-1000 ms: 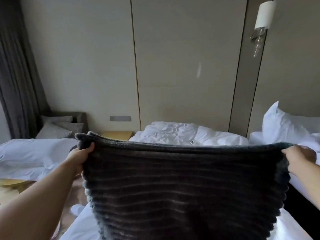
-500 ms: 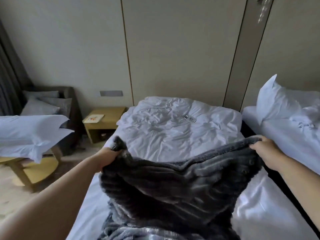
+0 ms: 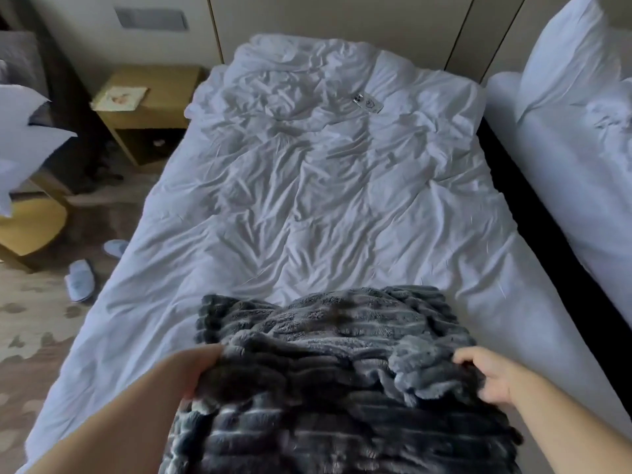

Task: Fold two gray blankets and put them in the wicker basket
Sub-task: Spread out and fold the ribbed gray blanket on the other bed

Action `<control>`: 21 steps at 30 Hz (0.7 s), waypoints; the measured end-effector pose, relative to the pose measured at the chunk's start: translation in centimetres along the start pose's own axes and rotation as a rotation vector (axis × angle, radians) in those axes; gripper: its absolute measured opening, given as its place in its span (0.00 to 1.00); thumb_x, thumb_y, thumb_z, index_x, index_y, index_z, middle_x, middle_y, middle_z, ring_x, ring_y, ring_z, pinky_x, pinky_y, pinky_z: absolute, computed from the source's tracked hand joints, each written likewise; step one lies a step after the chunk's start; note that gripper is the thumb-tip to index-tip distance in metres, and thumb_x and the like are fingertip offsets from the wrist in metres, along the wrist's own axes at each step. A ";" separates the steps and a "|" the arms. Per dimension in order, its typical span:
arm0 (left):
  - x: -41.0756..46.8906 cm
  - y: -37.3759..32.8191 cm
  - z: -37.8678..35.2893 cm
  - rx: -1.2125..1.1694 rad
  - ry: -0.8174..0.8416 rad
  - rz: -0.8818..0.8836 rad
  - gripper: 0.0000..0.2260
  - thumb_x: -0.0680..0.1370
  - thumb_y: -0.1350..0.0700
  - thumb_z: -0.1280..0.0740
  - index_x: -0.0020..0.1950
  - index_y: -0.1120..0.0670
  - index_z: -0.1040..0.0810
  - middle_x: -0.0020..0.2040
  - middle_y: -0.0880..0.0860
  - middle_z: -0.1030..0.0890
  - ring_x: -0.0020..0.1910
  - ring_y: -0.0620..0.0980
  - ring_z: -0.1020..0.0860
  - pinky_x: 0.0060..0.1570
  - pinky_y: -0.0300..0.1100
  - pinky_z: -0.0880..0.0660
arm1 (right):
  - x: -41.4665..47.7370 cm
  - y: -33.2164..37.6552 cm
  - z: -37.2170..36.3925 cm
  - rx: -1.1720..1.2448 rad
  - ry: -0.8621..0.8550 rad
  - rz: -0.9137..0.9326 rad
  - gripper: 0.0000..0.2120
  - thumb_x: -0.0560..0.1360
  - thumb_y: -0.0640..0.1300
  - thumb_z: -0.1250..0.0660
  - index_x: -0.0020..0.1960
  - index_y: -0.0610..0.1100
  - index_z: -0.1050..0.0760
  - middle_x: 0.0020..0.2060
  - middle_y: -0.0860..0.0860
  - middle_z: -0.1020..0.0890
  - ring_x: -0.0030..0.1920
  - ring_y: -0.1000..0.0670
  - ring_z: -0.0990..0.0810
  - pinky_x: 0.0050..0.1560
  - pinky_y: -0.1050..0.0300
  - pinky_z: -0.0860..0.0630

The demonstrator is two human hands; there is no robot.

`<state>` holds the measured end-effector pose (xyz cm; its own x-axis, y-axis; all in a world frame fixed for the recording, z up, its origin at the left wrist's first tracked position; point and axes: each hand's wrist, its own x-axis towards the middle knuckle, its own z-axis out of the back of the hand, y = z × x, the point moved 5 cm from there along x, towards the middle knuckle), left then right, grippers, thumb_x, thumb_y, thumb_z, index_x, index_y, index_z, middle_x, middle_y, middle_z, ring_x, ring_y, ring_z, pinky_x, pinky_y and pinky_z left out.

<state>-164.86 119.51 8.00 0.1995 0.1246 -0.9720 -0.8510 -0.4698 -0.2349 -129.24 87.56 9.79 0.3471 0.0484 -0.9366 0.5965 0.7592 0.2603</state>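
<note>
A dark gray ribbed plush blanket (image 3: 338, 364) lies bunched on the near end of the white bed (image 3: 307, 200), doubled over on itself. My left hand (image 3: 196, 367) grips its left edge, the fingers buried in the fabric. My right hand (image 3: 492, 379) grips its right edge, thumb on top. Both hands are low, close to the mattress. No second gray blanket and no wicker basket are in view.
A phone (image 3: 367, 102) lies on the rumpled duvet near the headboard. A wooden nightstand (image 3: 147, 107) stands left of the bed, slippers (image 3: 80, 278) lie on the floor, and a wooden chair (image 3: 30, 227) holds white pillows. A second bed (image 3: 564, 159) is at the right.
The blanket was held up stretched wide at chest height; both hands have brought it down onto the bed, where it has folded over. The view has tilted downward.
</note>
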 end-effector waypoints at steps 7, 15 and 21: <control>2.6 -8.7 0.5 -0.350 0.087 -0.098 0.14 0.69 0.47 0.32 0.35 0.58 0.21 0.32 0.58 0.20 0.27 0.55 0.21 0.33 0.43 0.24 | 1.6 3.7 -6.4 0.333 0.067 -0.014 0.20 0.71 0.41 0.30 0.62 0.37 0.25 0.58 0.38 0.20 0.54 0.39 0.21 0.55 0.44 0.25; -0.4 -43.2 8.8 -0.862 -0.058 -0.662 0.17 0.78 0.51 0.42 0.33 0.56 0.23 0.29 0.55 0.21 0.22 0.50 0.21 0.28 0.38 0.23 | 1.7 43.3 -4.7 0.821 0.218 0.542 0.11 0.80 0.44 0.43 0.50 0.39 0.24 0.42 0.42 0.15 0.48 0.43 0.21 0.36 0.48 0.18; 2.1 -56.6 16.2 -0.888 -0.091 -0.988 0.35 0.74 0.28 0.48 0.76 0.44 0.41 0.77 0.49 0.39 0.73 0.51 0.37 0.68 0.57 0.38 | 3.3 63.3 -0.9 0.802 0.339 0.902 0.41 0.75 0.65 0.39 0.77 0.42 0.47 0.76 0.40 0.42 0.74 0.38 0.40 0.71 0.39 0.38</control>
<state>-124.11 160.54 19.49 0.4831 0.7821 -0.3935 0.2424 -0.5514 -0.7983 -91.02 136.34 22.95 0.7279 0.5995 -0.3327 0.5567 -0.2336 0.7972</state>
